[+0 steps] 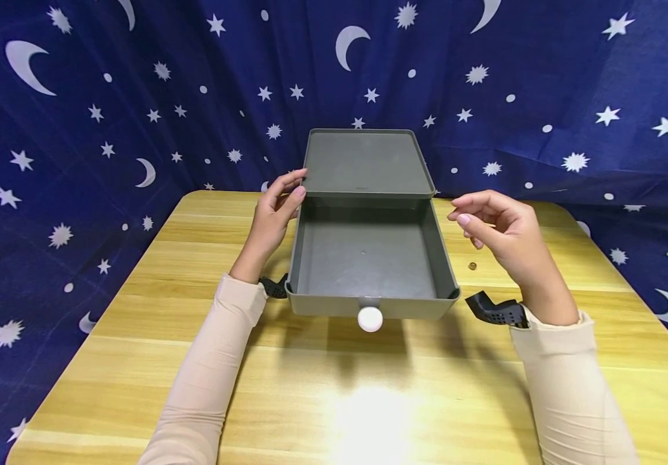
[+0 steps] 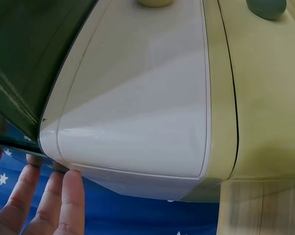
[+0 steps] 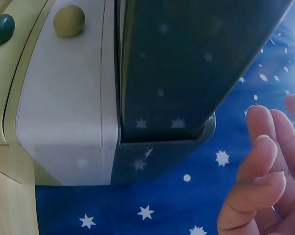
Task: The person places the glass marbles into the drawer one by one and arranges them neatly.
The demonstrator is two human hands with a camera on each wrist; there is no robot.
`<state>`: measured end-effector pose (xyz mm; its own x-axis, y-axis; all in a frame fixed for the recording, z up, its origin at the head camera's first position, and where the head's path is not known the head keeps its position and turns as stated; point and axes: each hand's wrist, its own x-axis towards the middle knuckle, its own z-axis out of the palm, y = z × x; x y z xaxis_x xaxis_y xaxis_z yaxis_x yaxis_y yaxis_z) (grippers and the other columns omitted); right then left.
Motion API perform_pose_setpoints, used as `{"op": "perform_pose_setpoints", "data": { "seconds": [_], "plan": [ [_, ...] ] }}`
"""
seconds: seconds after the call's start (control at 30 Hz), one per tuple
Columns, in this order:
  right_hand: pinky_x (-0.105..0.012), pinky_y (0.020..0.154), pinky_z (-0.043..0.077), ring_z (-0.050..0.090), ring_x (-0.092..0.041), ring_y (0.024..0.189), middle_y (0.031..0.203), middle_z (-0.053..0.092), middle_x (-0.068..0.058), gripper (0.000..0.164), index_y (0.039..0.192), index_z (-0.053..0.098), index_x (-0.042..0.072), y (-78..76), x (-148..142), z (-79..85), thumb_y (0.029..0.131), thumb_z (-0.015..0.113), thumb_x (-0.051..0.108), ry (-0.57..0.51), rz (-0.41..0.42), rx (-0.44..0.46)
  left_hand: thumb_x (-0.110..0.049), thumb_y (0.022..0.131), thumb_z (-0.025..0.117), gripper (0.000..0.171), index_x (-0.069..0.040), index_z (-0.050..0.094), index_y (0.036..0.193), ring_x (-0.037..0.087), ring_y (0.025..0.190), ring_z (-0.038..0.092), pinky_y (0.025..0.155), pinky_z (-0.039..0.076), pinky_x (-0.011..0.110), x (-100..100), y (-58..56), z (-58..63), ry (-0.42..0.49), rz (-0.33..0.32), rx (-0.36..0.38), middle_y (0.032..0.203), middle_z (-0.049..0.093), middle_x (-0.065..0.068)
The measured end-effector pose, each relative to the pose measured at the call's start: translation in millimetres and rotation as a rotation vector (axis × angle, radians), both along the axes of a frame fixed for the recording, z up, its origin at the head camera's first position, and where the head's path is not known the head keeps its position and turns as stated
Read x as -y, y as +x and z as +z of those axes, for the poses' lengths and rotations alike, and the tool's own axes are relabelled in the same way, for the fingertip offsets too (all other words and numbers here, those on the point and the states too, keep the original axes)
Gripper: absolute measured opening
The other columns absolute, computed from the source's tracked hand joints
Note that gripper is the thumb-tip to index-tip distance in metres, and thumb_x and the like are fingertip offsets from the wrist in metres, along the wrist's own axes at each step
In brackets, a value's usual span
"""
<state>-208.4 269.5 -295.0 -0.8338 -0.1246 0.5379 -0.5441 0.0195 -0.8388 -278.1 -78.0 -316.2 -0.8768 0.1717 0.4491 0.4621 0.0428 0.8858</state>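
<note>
A small drawer cabinet stands in front of me, its grey-green top drawer (image 1: 363, 245) pulled out toward me, with a white knob (image 1: 370, 319) on its front. The drawer's inside is bare. Behind it shows the cabinet's grey rimmed top (image 1: 365, 161). My left hand (image 1: 275, 216) rests at the cabinet's left side, thumb tip by the top's near corner, fingers fairly straight along the side. To the right of the cabinet my right hand (image 1: 508, 232) is raised, loosely bent and apart from it, with nothing between the fingers.
Below the top drawer are a white drawer front (image 2: 137, 98) with a yellowish knob (image 3: 69, 21) and a yellow one (image 2: 265, 98) with a green knob (image 3: 2, 28). A tiny brown piece (image 1: 472, 265) lies on the wooden table (image 1: 153, 349). A starry blue curtain (image 1: 310, 58) hangs behind.
</note>
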Motion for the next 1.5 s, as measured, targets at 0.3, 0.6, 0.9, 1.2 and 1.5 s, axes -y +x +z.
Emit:
{"op": "perform_pose_setpoints", "data": {
  "seconds": [0.3, 0.6, 0.9, 1.2, 1.5],
  "plan": [
    [-0.022, 0.053, 0.042, 0.060, -0.015, 0.070, 0.091, 0.071, -0.012, 0.023, 0.107, 0.068, -0.009, -7.5, -11.2, -3.5, 0.087, 0.060, -0.018, 0.006, 0.037, 0.034, -0.011, 0.103, 0.052, 0.041, 0.000, 0.051, 0.141, 0.014, 0.107, 0.054, 0.082, 0.048, 0.027, 0.6, 0.8, 1.5, 0.000, 0.004, 0.001, 0.139, 0.049, 0.022],
    [-0.020, 0.054, 0.042, 0.064, -0.013, 0.074, 0.093, 0.073, -0.008, 0.026, 0.107, 0.070, -0.005, -18.9, -24.0, -11.8, 0.086, 0.062, -0.018, 0.010, 0.084, 0.064, -0.011, 0.103, 0.052, 0.041, 0.000, 0.051, 0.142, 0.013, 0.108, 0.054, 0.083, 0.048, 0.028, 1.5, 1.0, 2.1, -0.004, 0.004, -0.001, 0.140, 0.049, 0.021],
    [-0.018, 0.053, 0.042, 0.059, -0.011, 0.067, 0.091, 0.073, -0.006, 0.024, 0.104, 0.070, -0.006, -27.6, -36.1, -22.8, 0.086, 0.063, -0.019, -0.018, 0.080, 0.120, -0.012, 0.103, 0.052, 0.041, 0.000, 0.051, 0.142, 0.021, 0.111, 0.055, 0.083, 0.049, 0.029, 1.2, 1.1, 1.7, -0.006, 0.006, 0.005, 0.139, 0.049, 0.021],
    [-0.018, 0.053, 0.043, 0.062, -0.010, 0.070, 0.092, 0.074, -0.003, 0.021, 0.104, 0.069, -0.008, -34.7, -47.9, -34.6, 0.087, 0.062, -0.019, -0.042, 0.083, 0.188, -0.012, 0.102, 0.053, 0.041, -0.001, 0.052, 0.141, 0.016, 0.108, 0.055, 0.083, 0.049, 0.029, 0.4, -0.4, -0.7, -0.001, 0.004, 0.004, 0.139, 0.050, 0.021],
    [-0.019, 0.053, 0.043, 0.062, -0.009, 0.072, 0.094, 0.075, -0.003, 0.022, 0.102, 0.070, -0.005, -40.9, -56.0, -45.3, 0.087, 0.062, -0.019, -0.051, 0.083, 0.246, -0.012, 0.103, 0.052, 0.041, -0.001, 0.051, 0.142, 0.018, 0.110, 0.056, 0.084, 0.049, 0.031, 0.4, -0.3, -0.5, -0.006, 0.000, -0.001, 0.139, 0.050, 0.021]
  ]
}}
